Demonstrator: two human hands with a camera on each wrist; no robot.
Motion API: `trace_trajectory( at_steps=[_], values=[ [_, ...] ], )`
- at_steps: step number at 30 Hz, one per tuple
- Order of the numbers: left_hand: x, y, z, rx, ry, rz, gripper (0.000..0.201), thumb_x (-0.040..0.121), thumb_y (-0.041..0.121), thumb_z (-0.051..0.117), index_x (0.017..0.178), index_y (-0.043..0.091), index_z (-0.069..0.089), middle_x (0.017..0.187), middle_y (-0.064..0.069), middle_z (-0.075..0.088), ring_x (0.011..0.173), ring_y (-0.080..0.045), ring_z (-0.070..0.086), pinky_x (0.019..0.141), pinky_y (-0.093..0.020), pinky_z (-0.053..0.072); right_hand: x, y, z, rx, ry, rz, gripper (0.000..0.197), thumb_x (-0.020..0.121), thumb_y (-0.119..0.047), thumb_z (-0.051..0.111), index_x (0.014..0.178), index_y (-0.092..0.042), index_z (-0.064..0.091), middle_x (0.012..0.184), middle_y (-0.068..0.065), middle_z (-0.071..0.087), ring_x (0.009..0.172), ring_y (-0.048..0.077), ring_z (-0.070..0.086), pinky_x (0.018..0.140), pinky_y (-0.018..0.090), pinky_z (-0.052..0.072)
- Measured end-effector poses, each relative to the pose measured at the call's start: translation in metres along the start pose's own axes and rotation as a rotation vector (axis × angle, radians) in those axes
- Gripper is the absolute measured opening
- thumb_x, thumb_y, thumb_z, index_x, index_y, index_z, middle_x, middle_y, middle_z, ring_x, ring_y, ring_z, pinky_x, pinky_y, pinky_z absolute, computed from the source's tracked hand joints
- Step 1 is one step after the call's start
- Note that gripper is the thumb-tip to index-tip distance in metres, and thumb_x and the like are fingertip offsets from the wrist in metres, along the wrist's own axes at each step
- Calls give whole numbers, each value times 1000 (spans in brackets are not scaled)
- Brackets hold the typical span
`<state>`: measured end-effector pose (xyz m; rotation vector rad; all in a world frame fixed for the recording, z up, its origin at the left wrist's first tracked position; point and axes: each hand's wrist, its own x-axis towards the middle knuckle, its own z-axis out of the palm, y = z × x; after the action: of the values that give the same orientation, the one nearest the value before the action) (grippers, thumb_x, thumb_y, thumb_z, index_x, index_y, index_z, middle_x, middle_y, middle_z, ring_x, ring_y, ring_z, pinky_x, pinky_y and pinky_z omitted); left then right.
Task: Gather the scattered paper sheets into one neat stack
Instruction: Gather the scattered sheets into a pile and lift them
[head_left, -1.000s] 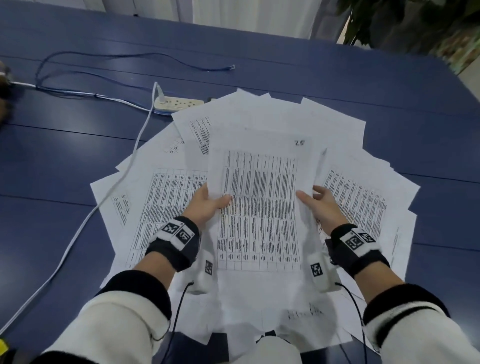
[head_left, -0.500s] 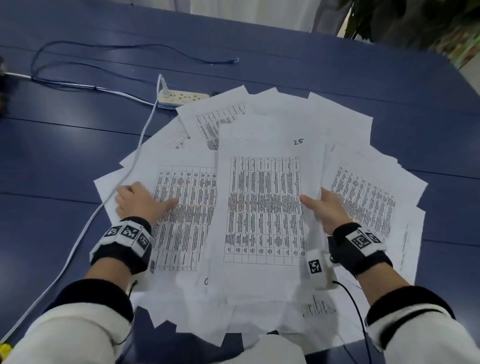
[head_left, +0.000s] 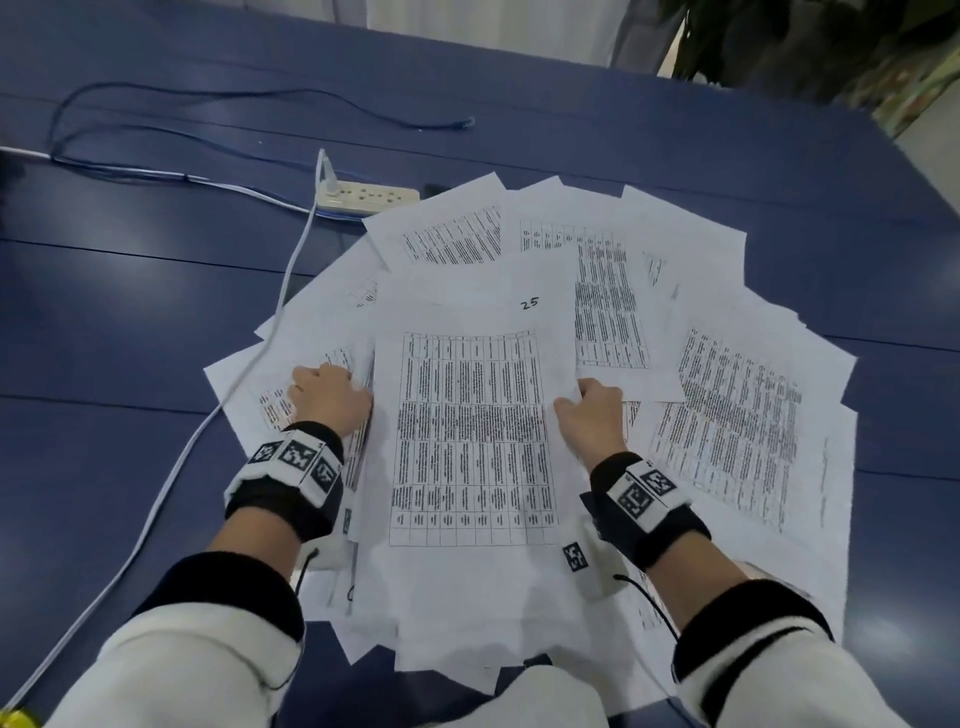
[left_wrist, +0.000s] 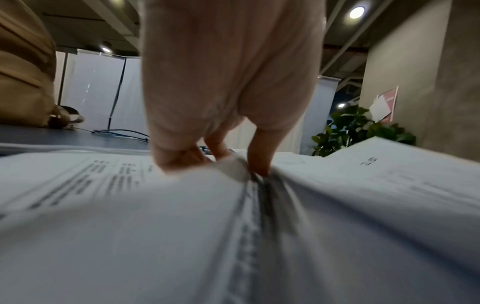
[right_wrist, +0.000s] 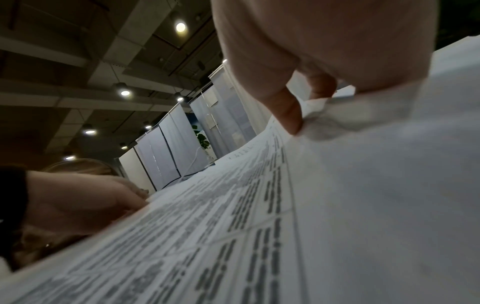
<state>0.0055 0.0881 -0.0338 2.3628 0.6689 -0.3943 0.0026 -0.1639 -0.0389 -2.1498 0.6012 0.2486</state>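
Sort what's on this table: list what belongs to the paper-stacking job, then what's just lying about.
Job:
- scattered paper sheets
- sheet marked 25, top of the centre pile
- left hand, gripping sheets at the pile's left edge
- right hand, pinching its right edge

Lying about:
- power strip
- white cable
- blue cable
- potted plant

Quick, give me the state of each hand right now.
Left hand: fingers pinch the left edges of gathered white printed paper sheets.
Right hand: pinches the right edge of the top sheet.

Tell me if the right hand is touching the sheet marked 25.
Touching. In the right wrist view, the right hand pinches the right edge of the sheet marked 25, bunching the paper.
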Motion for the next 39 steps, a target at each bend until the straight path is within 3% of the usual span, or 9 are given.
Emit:
trace_trajectory(
  at_steps=[3, 7, 9, 13, 18, 22, 27, 31, 39],
  values=[
    [-7, 10, 7, -307, -78, 66, 39, 99, 14, 35, 134, 1, 28, 133, -21, 45, 115, -33, 50, 86, -31, 37, -4, -3, 1, -29, -37, 7, 50, 91, -10, 46, 139, -2, 32, 138, 14, 29, 104, 26, 53, 87, 29, 45],
    [-7, 10, 3, -576, -188, 60, 61, 97, 46, 32, 144, 8, 23, 145, -10, 37, 132, -27, 38, 109, -38, 28, -3, -8, -5, 32, -29, 23, 47, 88, -12, 51, 133, -3, 39, 137, 12, 35, 104, 27, 55, 92, 34, 49],
    [-7, 10, 2, -605, -278, 71, 78, 86, 59, 48, 144, 11, 27, 148, -3, 34, 136, -25, 36, 112, -42, 27, -2, -9, -7, 21, -52, 30, 47, 89, -12, 51, 133, -3, 38, 137, 10, 32, 108, 28, 53, 94, 34, 48],
    [-9, 8, 10, -610, -301, 197, 56, 83, 8, 66, 134, 11, 44, 131, -7, 57, 118, -24, 56, 106, -44, 39, -1, -10, -6, 121, -149, -19, 41, 91, -8, 51, 131, -5, 41, 123, 7, 51, 82, 10, 54, 62, 14, 45],
    [-10, -1, -8, -812, -276, 146, 78, 80, 21, 72, 143, 12, 28, 148, -4, 36, 128, -17, 44, 113, -37, 25, 1, -7, -28, 307, -120, -16, 62, 78, -33, 72, 127, -10, 43, 127, 8, 51, 115, 23, 52, 103, 39, 42],
    [-13, 8, -14, -937, -335, 157, 52, 85, -2, 58, 134, 4, 41, 125, -10, 60, 107, -18, 60, 108, -40, 37, -3, -9, -32, 354, -320, -15, 66, 81, -39, 65, 136, -12, 39, 128, 0, 52, 119, 18, 49, 108, 39, 35],
    [-7, 15, 7, -812, -338, 76, 112, 57, 48, 83, 144, 8, 26, 147, -10, 39, 132, -29, 42, 112, -49, 30, -2, -8, -26, 338, -285, -18, 43, 89, -19, 60, 129, -7, 50, 116, 4, 60, 110, 22, 56, 95, 33, 42],
    [-9, 9, 5, -758, -348, 36, 63, 79, 20, 71, 133, 3, 44, 134, -12, 54, 115, -25, 56, 104, -40, 40, 1, 0, -28, 254, -197, -14, 34, 92, -9, 52, 126, -3, 52, 122, 11, 60, 105, 22, 56, 90, 31, 43],
    [-7, 41, -6, -849, -363, 82, 48, 81, 2, 65, 126, 0, 49, 122, -18, 62, 107, -31, 62, 100, -47, 45, 31, -34, -59, 419, -53, -101, 32, 91, -4, 53, 123, -4, 53, 115, 8, 60, 103, 23, 59, 90, 33, 49]
  ],
)
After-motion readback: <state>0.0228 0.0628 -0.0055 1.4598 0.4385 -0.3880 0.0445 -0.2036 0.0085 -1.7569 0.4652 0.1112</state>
